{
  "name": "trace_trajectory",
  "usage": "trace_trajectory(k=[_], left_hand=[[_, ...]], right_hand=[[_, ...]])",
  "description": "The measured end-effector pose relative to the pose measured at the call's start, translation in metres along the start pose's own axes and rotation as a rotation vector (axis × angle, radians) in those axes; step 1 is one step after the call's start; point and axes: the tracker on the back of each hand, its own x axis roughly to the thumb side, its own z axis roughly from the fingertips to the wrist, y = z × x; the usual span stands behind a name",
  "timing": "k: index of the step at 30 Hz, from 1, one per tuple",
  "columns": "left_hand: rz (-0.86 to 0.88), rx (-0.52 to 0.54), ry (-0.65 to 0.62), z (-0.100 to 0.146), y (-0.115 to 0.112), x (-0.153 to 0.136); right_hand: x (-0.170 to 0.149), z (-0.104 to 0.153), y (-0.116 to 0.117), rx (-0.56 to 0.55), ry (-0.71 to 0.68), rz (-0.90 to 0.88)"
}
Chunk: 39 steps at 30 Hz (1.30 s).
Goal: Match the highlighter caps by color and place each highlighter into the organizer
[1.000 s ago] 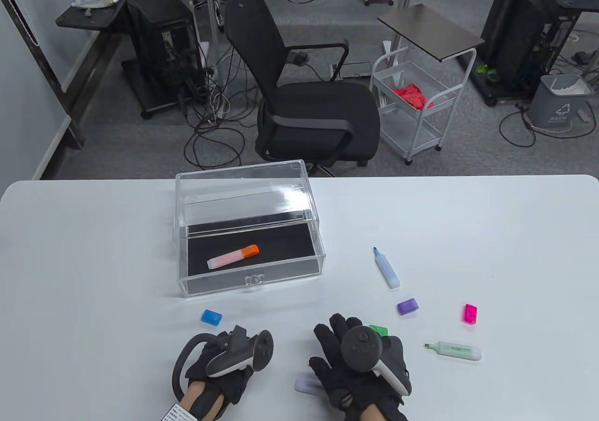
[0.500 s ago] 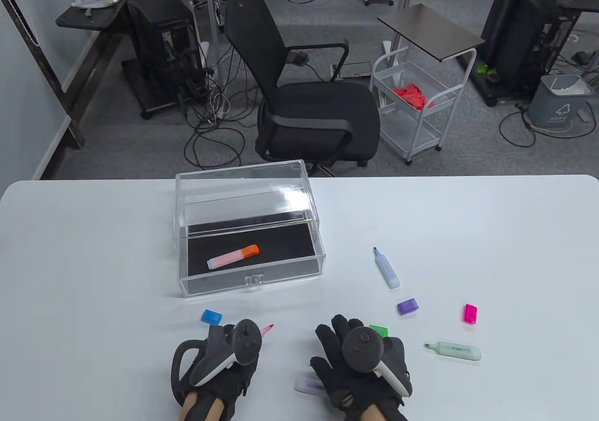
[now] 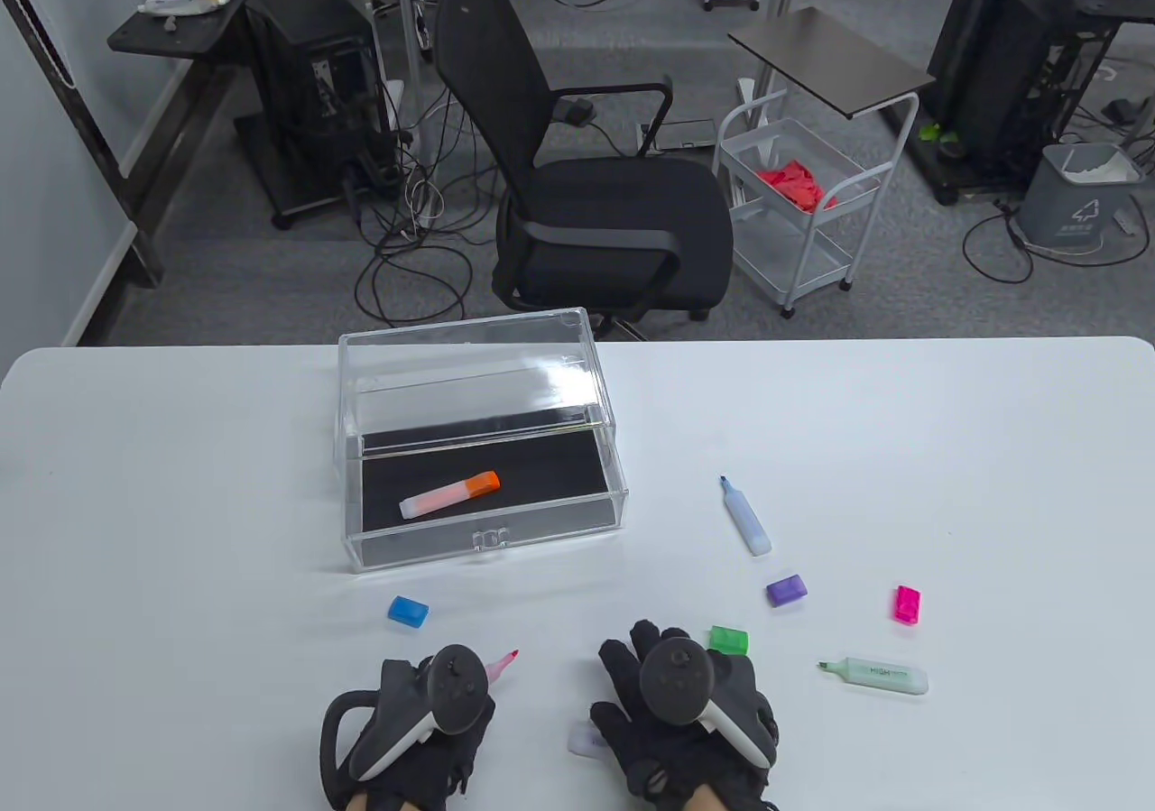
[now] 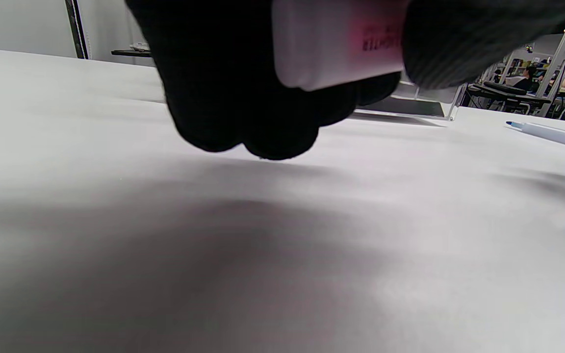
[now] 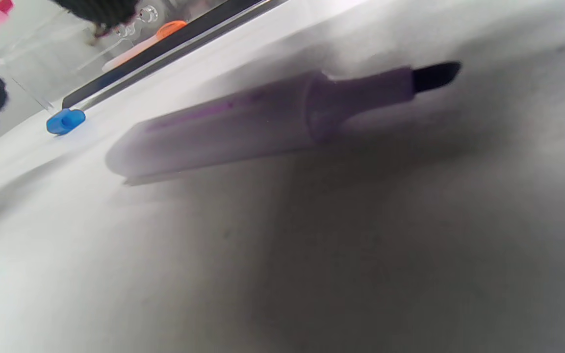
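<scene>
My left hand (image 3: 424, 739) holds the pink highlighter (image 3: 501, 666). My fingers (image 4: 243, 98) are curled around its body, just above the table (image 3: 180, 531), and its uncapped tip points up and to the right, toward the clear box (image 3: 478, 450). The pink cap (image 3: 907, 604) lies far from it, on the right side of the table.

My right hand (image 3: 686, 721) is spread low over the purple highlighter (image 5: 263, 125). From above I see only the pale end of this pen at the left of my palm. The wrist camera shows the whole pen lying flat on the table with its dark tip bare, and no finger is on it. So this hand is open and holds nothing. The purple cap (image 3: 786, 590) lies further up and to the right.

In the drawer of the clear box lies one orange highlighter (image 3: 449, 494) with its cap on. The blue cap (image 3: 408, 611) sits in front of the box, just up from my left hand. The green cap (image 3: 728, 640) is close beside my right hand. The blue highlighter (image 3: 746, 517) and the green highlighter (image 3: 875, 674) lie open on the right part of the table, apart from each other.
</scene>
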Motion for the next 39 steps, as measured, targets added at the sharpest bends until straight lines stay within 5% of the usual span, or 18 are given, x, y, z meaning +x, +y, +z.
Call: trace_trajectory(k=[6, 13, 18, 23, 32, 39], left_hand=[[0.016, 0.026, -0.004, 0.0, 0.0, -0.003], [0.03, 0.005, 0.007, -0.001, -0.001, -0.01], [0.061, -0.03, 0.006, -0.003, 0.0, -0.013], [0.025, -0.049, 0.009, -0.005, -0.002, -0.011], [0.006, -0.064, 0.016, -0.009, -0.005, -0.009], [-0.013, -0.076, 0.024, -0.01, -0.005, -0.008]], right_hand=[[0.007, -0.001, -0.012, -0.045, 0.012, -0.009], [0.0, -0.01, -0.077, -0.176, 0.13, 0.122], [-0.028, -0.019, -0.131, -0.259, 0.281, 0.303], [-0.08, -0.028, -0.168, -0.286, 0.479, 0.247], [-0.176, -0.049, -0.166, -0.193, 0.822, 0.173], [-0.214, -0.055, -0.156, -0.108, 0.931, 0.11]])
